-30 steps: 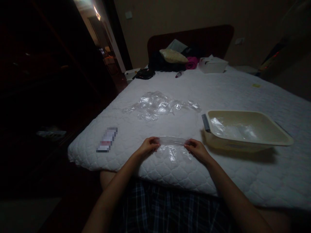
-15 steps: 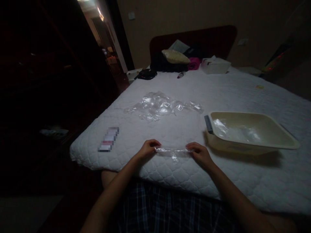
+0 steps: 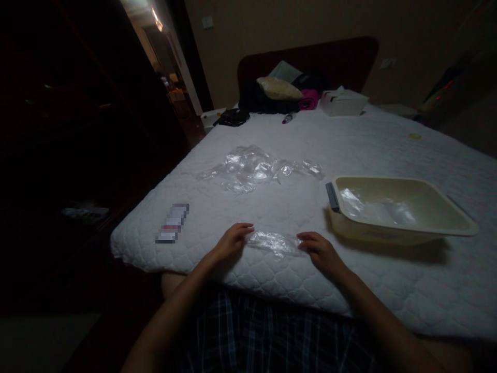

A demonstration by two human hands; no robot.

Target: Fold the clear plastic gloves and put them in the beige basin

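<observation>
A small clear plastic bag point(image 3: 274, 242) lies crumpled on the white quilted mattress point(image 3: 287, 207) near its front edge. My left hand point(image 3: 232, 241) rests at the bag's left end, fingers stretched flat and touching it. My right hand point(image 3: 319, 249) lies at the bag's right end, fingers flat on the plastic. Farther back sits a loose pile of clear plastic bags point(image 3: 254, 169). A beige plastic basin point(image 3: 404, 228) stands to the right, with clear plastic inside it.
A small flat packet point(image 3: 172, 223) lies at the mattress's left front. A white box point(image 3: 344, 102), dark clothes, a pillow and a pink item crowd the dark headboard. Darkness and a doorway lie to the left. My checked shorts show below.
Both hands held the bag stretched between pinched fingers, rolled it narrow, then set it down. Now the fingers lie flat and the bag rests loosely on the mattress.
</observation>
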